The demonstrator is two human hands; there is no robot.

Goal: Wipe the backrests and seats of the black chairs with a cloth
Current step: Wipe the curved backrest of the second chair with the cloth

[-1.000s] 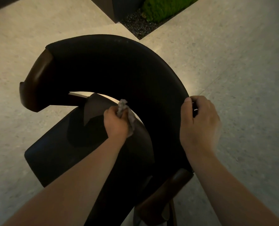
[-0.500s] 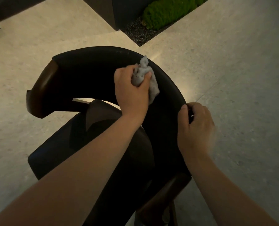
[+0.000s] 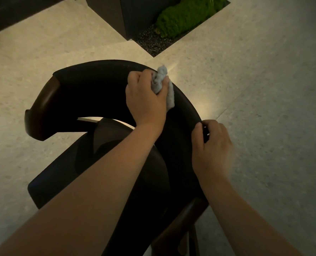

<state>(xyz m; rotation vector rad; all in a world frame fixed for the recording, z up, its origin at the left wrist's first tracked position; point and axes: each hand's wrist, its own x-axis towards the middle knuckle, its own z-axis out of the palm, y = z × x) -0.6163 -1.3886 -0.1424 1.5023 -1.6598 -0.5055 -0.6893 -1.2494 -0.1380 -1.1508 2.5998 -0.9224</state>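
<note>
Chair-wiping looks only partly done: the left hand (image 3: 146, 100) clutches the bunched grey cloth (image 3: 163, 85) against the curved black backrest (image 3: 90, 84), the right hand (image 3: 211, 145) curls over its rim, and the seat (image 3: 64, 174), apparently untouched now, remains.

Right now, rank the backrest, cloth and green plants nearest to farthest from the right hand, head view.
1. backrest: the right hand grips its outer edge.
2. cloth: further along the backrest, held in the left hand.
3. green plants: far off, at the top of the view.
</note>
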